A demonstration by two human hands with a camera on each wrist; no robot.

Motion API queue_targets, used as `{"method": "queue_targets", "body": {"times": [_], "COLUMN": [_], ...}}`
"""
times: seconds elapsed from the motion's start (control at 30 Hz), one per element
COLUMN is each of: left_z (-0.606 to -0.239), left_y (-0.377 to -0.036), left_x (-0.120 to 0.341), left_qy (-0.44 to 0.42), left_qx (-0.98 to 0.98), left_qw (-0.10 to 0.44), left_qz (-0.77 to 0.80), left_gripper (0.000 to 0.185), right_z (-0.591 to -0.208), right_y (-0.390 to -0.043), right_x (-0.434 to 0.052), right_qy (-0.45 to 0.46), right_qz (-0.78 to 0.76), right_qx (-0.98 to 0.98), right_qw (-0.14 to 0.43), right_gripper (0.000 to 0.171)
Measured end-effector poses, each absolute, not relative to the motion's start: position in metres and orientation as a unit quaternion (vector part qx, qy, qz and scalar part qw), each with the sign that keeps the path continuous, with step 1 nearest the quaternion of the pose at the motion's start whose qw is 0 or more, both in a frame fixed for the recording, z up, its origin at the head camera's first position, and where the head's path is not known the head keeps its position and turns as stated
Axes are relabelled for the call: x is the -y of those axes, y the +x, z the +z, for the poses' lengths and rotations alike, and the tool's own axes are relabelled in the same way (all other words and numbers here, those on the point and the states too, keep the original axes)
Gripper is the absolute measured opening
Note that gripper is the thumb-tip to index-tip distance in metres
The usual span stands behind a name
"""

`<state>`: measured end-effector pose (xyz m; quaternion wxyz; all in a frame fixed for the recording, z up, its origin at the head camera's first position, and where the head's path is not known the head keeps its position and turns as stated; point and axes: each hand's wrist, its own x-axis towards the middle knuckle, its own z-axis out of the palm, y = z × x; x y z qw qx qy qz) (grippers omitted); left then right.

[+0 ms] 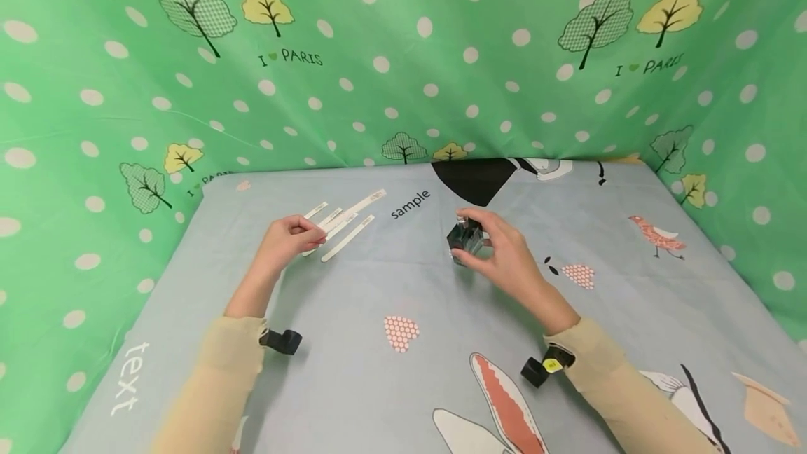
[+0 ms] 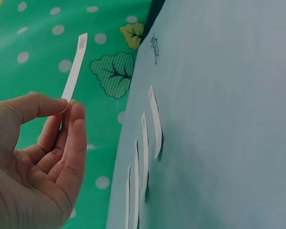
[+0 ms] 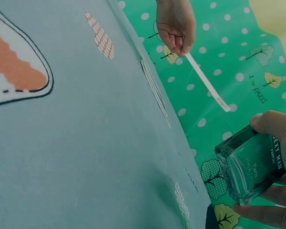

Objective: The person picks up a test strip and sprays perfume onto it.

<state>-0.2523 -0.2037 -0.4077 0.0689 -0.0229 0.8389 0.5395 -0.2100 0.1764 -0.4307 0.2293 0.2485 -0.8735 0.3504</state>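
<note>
In the head view my left hand pinches a white paper test strip near one end, between thumb and fingertips. Small print marks the strip's free end, clear in the left wrist view, where the strip points upward. Several similar paper strips lie side by side on the cloth beneath that hand. Off to the right, my right hand grips a dark glass perfume bottle, its index finger by the small top. White lettering on the bottle shows in the right wrist view. A gap separates bottle and strip.
A grey-blue printed cloth covers the table, with hearts, a bird and lettering on it. Behind it hangs a green dotted curtain with printed trees. Black wrist cameras sit at both sleeve cuffs.
</note>
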Motion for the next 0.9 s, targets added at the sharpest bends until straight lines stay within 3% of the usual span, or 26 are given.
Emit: {"method": "queue_targets", "body": {"times": [0.9], "left_z": [-0.402], "left_y": [-0.243], "left_x": [0.174], "left_qy": [0.011], "left_qx": [-0.838], "left_qw": [0.090], "left_qz": [0.538], "left_gripper": [0.018], "right_z": [-0.429], "right_y": [-0.215], "right_x": [-0.167], "right_qy": [0.254], "right_qz": [0.344], "right_qx": [0.872], "right_qw": [0.240], "right_gripper": [0.062]}}
